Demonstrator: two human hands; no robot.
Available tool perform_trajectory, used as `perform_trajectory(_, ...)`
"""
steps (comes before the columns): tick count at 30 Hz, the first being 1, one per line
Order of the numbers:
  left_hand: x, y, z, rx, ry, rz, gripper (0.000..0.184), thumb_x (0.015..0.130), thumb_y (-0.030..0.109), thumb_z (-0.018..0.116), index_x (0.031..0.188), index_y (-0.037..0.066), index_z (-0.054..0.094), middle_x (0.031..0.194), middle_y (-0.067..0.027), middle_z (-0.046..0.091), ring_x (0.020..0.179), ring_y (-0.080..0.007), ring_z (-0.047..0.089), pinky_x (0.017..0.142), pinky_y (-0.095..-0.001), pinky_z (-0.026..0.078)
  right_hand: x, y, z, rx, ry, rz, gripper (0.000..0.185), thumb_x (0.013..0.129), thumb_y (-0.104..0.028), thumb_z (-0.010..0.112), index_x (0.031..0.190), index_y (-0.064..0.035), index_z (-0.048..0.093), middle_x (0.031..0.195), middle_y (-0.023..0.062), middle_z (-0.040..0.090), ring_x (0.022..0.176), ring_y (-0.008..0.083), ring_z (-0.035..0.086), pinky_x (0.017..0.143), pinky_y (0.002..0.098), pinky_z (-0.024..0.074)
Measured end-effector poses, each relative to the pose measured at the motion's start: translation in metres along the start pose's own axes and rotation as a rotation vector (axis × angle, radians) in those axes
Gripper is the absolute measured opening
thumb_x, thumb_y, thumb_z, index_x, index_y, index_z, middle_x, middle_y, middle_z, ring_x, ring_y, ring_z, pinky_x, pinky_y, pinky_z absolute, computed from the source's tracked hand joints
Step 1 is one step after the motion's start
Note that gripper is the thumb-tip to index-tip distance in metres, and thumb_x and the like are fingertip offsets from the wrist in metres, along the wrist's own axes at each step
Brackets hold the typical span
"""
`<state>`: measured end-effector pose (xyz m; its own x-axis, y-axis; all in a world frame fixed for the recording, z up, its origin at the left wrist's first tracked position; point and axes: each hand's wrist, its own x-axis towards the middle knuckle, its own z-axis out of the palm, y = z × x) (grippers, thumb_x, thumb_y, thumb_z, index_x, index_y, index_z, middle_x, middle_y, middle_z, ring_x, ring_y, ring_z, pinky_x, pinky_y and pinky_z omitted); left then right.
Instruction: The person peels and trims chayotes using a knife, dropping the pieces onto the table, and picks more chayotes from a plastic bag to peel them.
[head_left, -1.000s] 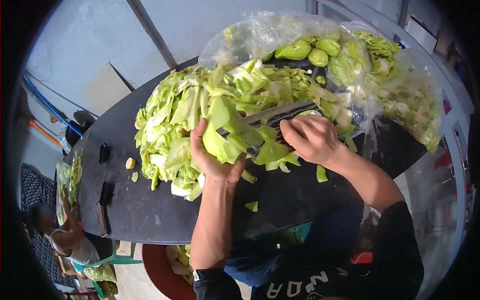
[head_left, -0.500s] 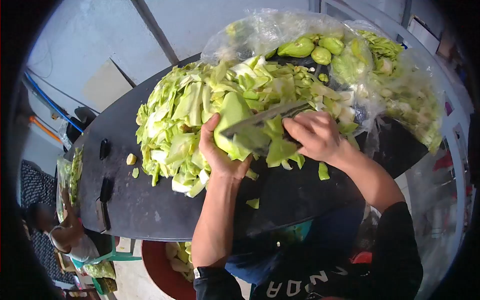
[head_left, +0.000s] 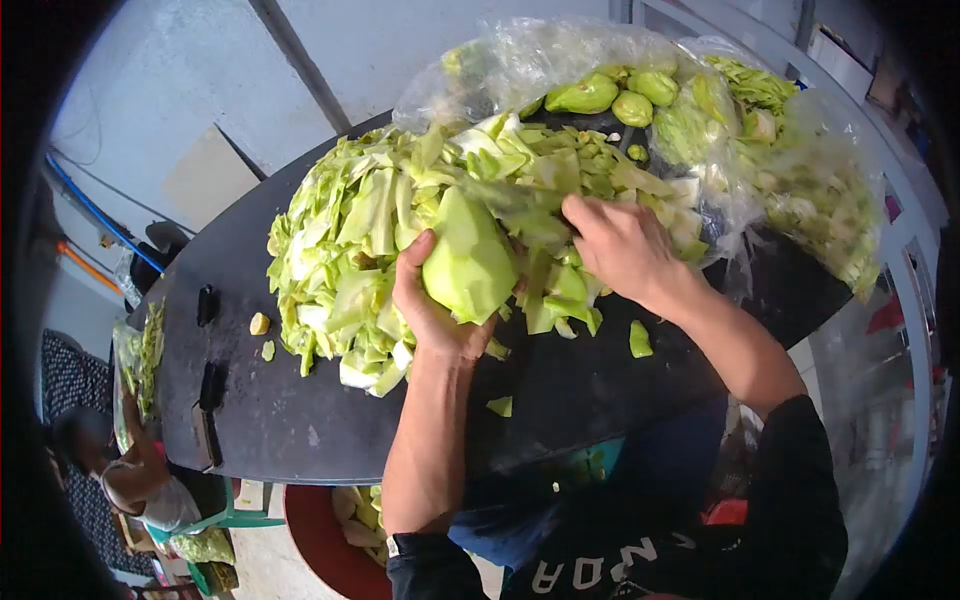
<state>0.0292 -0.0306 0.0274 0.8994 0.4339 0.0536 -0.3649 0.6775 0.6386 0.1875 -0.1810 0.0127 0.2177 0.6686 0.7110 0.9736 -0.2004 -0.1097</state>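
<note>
My left hand is closed around the underside of a chayote, thumb on its left side. The chayote's pale green surface is faceted and looks peeled. My right hand is closed on a knife, whose blade is smeared by motion and points left past the chayote's top. The handle is hidden in the fist. Behind and left of both hands lies a large heap of green peelings. Loose peel hangs or lies just below the right hand; I cannot tell which.
Several unpeeled chayotes lie by a clear plastic bag at the back. Another bag of cut greens stands right. Below the dark table is a red tub holding pale pieces. A person sits at the far left.
The knife has moved up and away from the chayote's front, uncovering its face. My right hand has shifted slightly up and left. My left hand keeps its hold.
</note>
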Motion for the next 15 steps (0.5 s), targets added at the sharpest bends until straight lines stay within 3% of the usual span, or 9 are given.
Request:
perform_trajectory(1,0.0,-0.001,-0.001,-0.002,-0.003,-0.002,0.058,0.089,0.05,0.05,0.129,0.009,0.056,0.112,-0.0114,0.067,0.094,-0.03,0.066,0.068,-0.0455,0.049,0.001,0.001,-0.001,-0.036,-0.112,0.118,0.019,0.079,0.001,0.061,0.093,-0.0067,0.052,0.074,0.0093,0.063,0.067,0.0342,0.066,0.055,0.0431,0.0537)
perform_trajectory(3,0.002,0.0,-0.005,-0.027,-0.123,-0.02,0.059,0.091,0.05,0.049,0.132,0.008,0.055,0.114,-0.0132,0.066,0.099,-0.0315,0.065,0.068,-0.0456,0.049,0.002,0.003,-0.006,0.002,-0.098,0.112,0.023,0.078,0.0,0.065,0.096,-0.0057,0.052,0.078,0.0118,0.064,0.07,0.0364,0.066,0.058,0.0446,0.0532)
perform_trajectory(5,0.001,0.0,-0.004,-0.1,-0.089,-0.012,0.058,0.093,0.05,0.049,0.133,0.008,0.055,0.117,-0.0139,0.065,0.103,-0.0323,0.064,0.073,-0.0482,0.05,-0.003,0.003,-0.008,0.093,-0.094,0.104,0.032,0.076,-0.002,0.072,0.1,-0.0037,0.052,0.088,0.0168,0.065,0.078,0.0408,0.065,0.063,0.0477,0.0522)
perform_trajectory(7,0.004,0.0,0.0,-0.171,-0.063,-0.002,0.057,0.094,0.049,0.048,0.134,0.008,0.054,0.119,-0.0145,0.064,0.106,-0.033,0.063,0.077,-0.0509,0.052,-0.004,0.004,-0.009,0.099,-0.058,0.049,0.034,0.074,-0.002,0.073,0.101,-0.0031,0.053,0.087,0.0163,0.065,0.076,0.04,0.065,0.063,0.0469,0.0524)
perform_trajectory(9,0.007,-0.001,0.004,-0.326,0.172,0.061,0.057,0.096,0.047,0.05,0.135,0.006,0.053,0.123,-0.0149,0.064,0.11,-0.0349,0.062,0.092,-0.0545,0.051,-0.005,0.0,-0.009,0.107,-0.022,-0.003,0.035,0.072,-0.002,0.073,0.102,-0.0026,0.055,0.086,0.0158,0.065,0.075,0.0392,0.065,0.062,0.0461,0.0526)
perform_trajectory(12,0.006,-0.003,0.004,-0.335,0.222,0.121,0.058,0.095,0.046,0.053,0.135,0.004,0.053,0.126,-0.0169,0.063,0.112,-0.036,0.061,0.102,-0.0514,0.047,-0.004,-0.01,-0.006,0.039,0.24,-0.267,0.027,0.069,-0.005,0.068,0.095,-0.0046,0.061,0.07,0.0041,0.057,0.061,0.0233,0.064,0.052,0.0355,0.052)
perform_trajectory(15,0.002,-0.005,-0.002,-0.253,0.105,0.101,0.057,0.092,0.045,0.056,0.132,0.005,0.054,0.119,-0.0177,0.064,0.111,-0.0322,0.061,0.1,-0.0459,0.048,-0.004,-0.021,-0.009,0.01,0.26,-0.386,0.023,0.073,-0.007,0.066,0.095,-0.0029,0.061,0.068,0.0018,0.054,0.059,0.0184,0.061,0.051,0.0317,0.0509)
